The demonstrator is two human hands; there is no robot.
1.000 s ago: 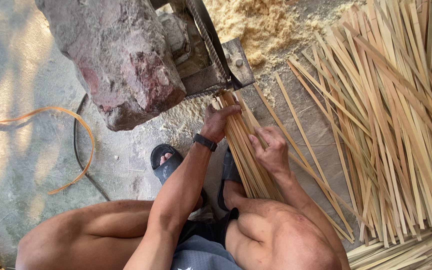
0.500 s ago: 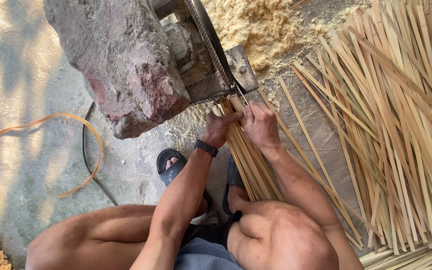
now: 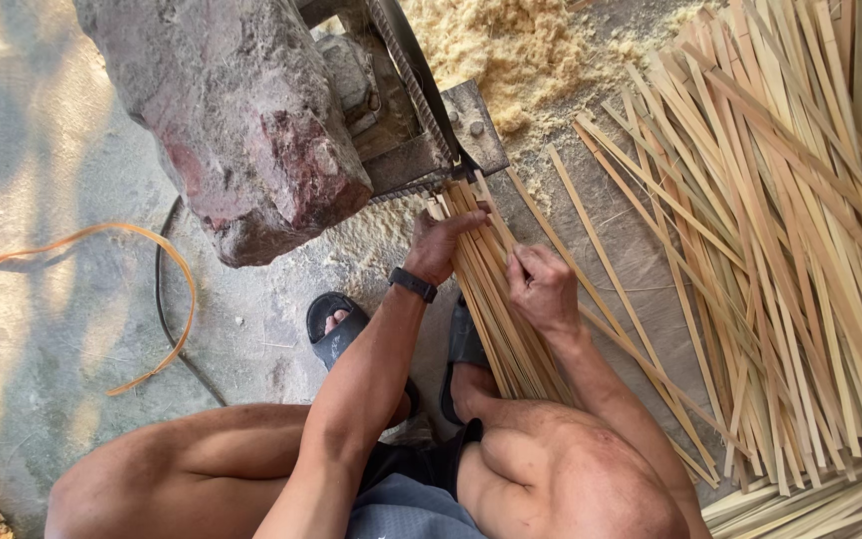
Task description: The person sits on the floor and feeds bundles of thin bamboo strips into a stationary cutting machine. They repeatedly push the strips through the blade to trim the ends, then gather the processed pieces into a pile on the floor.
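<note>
While the person squats on the concrete floor (image 3: 52,200), both hands work a bundle of bamboo strips (image 3: 496,299) that runs from between the knees up to the metal machine (image 3: 421,120). The left hand (image 3: 439,245) lies along the left edge of the bundle near its far end, fingers stretched out fairly flat over the strips and pointing toward the machine rather than closed around them; a black wristwatch (image 3: 413,284) sits on that wrist. The right hand (image 3: 543,287) rests on the right side of the bundle, just beside the left hand, with its fingers curled in and pinched on one or a few strips; exactly how many it grips cannot be told. The far ends of the strips touch the machine's toothed edge, below a bolted metal plate (image 3: 476,125). A large reddish rock (image 3: 241,120) sits against the machine on its left. Pale sawdust (image 3: 511,50) is heaped beyond the machine. A broad loose pile of bamboo strips (image 3: 780,240) spreads over the floor to the right. Black sandals (image 3: 336,329) show under the left forearm, and an orange band (image 3: 152,299) loops over the floor at left beside a black cable (image 3: 167,309).
</note>
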